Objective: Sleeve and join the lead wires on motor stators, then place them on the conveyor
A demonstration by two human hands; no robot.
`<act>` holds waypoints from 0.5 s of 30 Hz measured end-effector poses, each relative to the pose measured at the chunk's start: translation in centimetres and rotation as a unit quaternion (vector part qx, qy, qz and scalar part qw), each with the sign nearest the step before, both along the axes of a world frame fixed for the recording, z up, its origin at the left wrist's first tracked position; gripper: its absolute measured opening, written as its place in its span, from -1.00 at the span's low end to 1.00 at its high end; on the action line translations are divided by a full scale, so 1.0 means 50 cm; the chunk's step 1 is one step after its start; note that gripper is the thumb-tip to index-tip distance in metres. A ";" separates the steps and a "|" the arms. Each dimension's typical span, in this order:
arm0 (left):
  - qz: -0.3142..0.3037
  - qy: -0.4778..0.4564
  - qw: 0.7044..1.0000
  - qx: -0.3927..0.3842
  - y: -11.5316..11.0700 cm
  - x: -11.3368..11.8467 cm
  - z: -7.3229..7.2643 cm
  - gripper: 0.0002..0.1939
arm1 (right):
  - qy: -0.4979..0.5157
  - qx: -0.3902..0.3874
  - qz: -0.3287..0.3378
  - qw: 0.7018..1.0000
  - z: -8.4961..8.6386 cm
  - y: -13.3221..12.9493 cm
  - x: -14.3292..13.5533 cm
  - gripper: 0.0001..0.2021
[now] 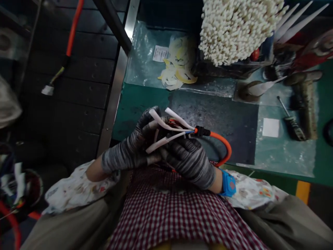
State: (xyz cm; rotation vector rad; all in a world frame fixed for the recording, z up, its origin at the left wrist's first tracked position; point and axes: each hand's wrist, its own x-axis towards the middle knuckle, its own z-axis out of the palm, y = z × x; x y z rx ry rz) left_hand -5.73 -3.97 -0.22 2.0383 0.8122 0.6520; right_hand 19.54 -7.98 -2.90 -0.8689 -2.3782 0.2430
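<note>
An orange cable [225,146] is above the person's lap, at the near edge of the tabletop [145,99]; its wires fan toward nine o'clock, tipped with white sleeves [179,118]. The gloved left hand [135,142] grasps a dark part [163,134], mostly hidden beneath them. The right hand [192,159] bends its fingers under the wires; I cannot tell whether it grips. From the wires, peeled strips [179,69] lie at twelve o'clock, a cream bundle [234,31] at one, a screwdriver [293,126] at three.
</note>
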 end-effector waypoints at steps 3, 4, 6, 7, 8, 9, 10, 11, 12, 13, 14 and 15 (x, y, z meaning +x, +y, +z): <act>0.025 -0.009 1.000 0.008 -0.015 0.005 -0.008 0.00 | 0.004 -0.006 -0.020 1.000 0.005 -0.005 -0.007 -0.76; 0.032 -0.009 0.999 0.010 -0.019 0.005 -0.012 -0.03 | 0.015 -0.001 -0.020 1.000 0.009 -0.004 -0.005 -0.75; 0.049 -0.018 0.998 0.022 -0.027 0.005 -0.023 -0.06 | 0.048 0.015 0.006 0.999 0.023 -0.001 0.010 -0.74; 0.056 -0.025 0.998 0.028 -0.032 0.007 -0.028 -0.07 | 0.069 0.021 0.021 0.997 0.031 0.001 0.020 -0.77; 0.067 -0.031 0.997 0.031 -0.036 0.010 -0.031 -0.09 | 0.083 0.022 0.028 0.996 0.040 0.003 0.031 -0.81; 0.080 -0.034 0.996 0.029 -0.041 0.015 -0.032 -0.10 | 0.090 0.023 0.021 0.995 0.048 0.005 0.042 -0.85; 0.093 -0.030 0.995 0.023 -0.046 0.022 -0.031 -0.11 | 0.089 0.017 -0.004 0.996 0.055 0.008 0.052 -0.83; 0.106 -0.023 0.994 0.017 -0.049 0.031 -0.028 -0.11 | 0.086 0.004 -0.042 0.995 0.058 0.012 0.060 -0.74; 0.116 -0.011 0.993 0.014 -0.052 0.041 -0.022 -0.10 | 0.082 -0.017 -0.085 0.993 0.058 0.016 0.065 -0.63; 0.123 0.005 0.992 0.021 -0.053 0.052 -0.014 -0.09 | 0.083 -0.043 -0.121 0.988 0.055 0.022 0.069 -0.52; 0.124 0.022 0.991 0.034 -0.053 0.063 -0.006 -0.08 | 0.091 -0.073 -0.146 0.982 0.049 0.028 0.072 -0.44; 0.123 0.034 0.991 0.049 -0.051 0.073 0.002 -0.06 | 0.108 -0.105 -0.157 0.976 0.040 0.036 0.076 -0.37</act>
